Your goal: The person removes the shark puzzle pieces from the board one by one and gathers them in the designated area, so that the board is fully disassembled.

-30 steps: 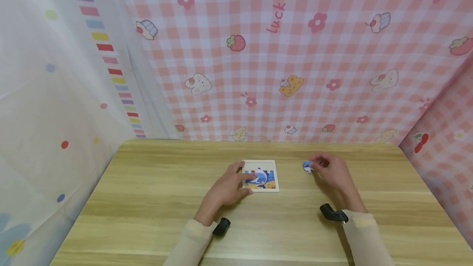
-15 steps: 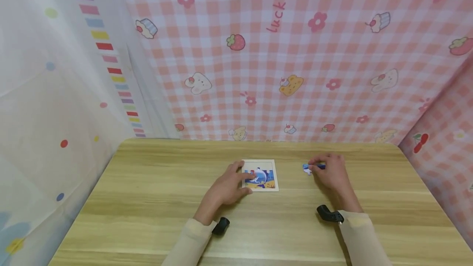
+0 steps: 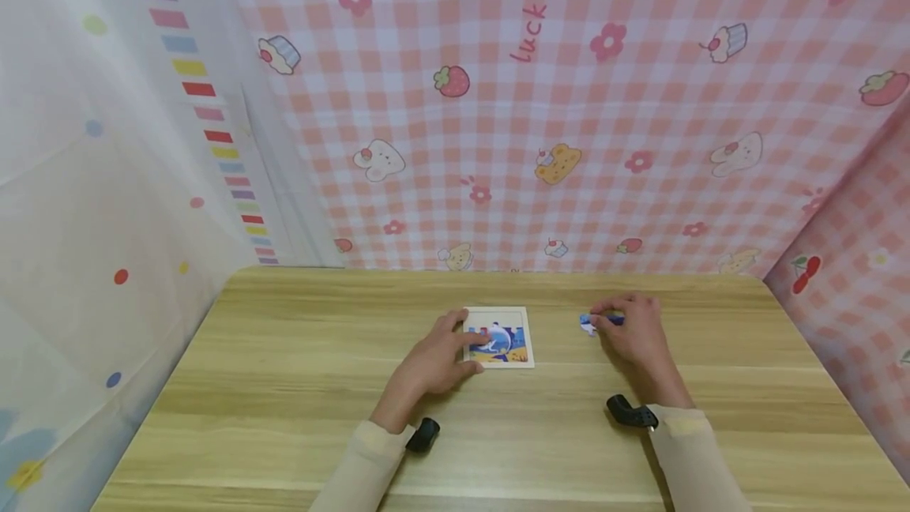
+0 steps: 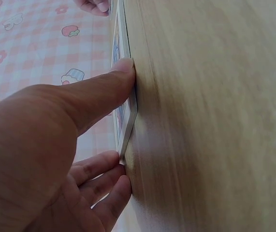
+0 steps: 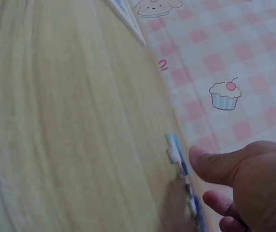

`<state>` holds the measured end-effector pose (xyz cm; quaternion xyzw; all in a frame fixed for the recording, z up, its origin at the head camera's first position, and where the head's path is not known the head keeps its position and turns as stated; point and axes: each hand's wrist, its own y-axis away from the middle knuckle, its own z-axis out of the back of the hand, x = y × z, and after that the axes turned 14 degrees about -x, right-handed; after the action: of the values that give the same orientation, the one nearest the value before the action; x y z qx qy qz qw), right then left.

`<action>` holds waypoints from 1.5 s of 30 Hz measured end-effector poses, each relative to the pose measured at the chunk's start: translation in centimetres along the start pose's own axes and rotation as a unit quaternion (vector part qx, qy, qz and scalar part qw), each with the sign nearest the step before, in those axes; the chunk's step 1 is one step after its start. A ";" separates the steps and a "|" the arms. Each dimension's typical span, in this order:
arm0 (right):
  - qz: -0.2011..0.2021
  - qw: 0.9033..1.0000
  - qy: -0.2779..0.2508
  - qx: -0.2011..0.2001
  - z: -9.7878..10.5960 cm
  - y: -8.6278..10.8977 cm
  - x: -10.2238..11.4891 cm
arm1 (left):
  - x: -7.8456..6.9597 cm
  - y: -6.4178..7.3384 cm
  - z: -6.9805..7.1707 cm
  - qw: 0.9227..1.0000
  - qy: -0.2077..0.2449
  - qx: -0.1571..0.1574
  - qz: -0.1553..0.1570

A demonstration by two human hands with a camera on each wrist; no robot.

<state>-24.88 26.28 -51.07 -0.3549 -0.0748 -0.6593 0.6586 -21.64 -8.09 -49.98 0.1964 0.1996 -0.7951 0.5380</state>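
Observation:
On the table lies a white-framed jigsaw puzzle with a blue whale-like animal over orange and yellow at the bottom. Its upper part shows the bare pale backing. My left hand rests across its left side, the index finger lying over the picture. In the left wrist view the thumb touches one frame edge, with the other fingertips at a corner. To the right, my right hand pinches blue-and-white puzzle pieces low over the table. In the right wrist view these pieces form a thin edge-on strip by the thumb.
The wooden table ends at the back against a pink checked cloth. A pale dotted cloth hangs on the left. Each sleeve carries a black wrist-worn device, one by the left cuff, one by the right.
My right hand has turned slightly and drawn a little left, and a dark blue part of the pieces now shows beneath its fingers. My left hand keeps its place on the puzzle.

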 end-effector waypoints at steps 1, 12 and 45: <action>0.005 1.000 -0.003 -0.004 0.1 0.0 0.0 | 0.0 0.0 0.0 1.000 0.001 0.001 -0.001; 0.042 0.996 -0.072 -0.009 -0.1 -0.1 2.1 | -0.5 -0.1 0.0 1.000 -0.004 -0.011 -0.007; 0.043 0.995 -0.059 0.073 -5.7 3.4 8.1 | -2.3 0.0 -1.6 0.991 -0.041 -0.036 -0.121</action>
<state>-22.90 16.07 -51.89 -0.3474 -0.1464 -0.6012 0.7046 -20.68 -5.44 -50.14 0.1184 0.2285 -0.8539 0.4523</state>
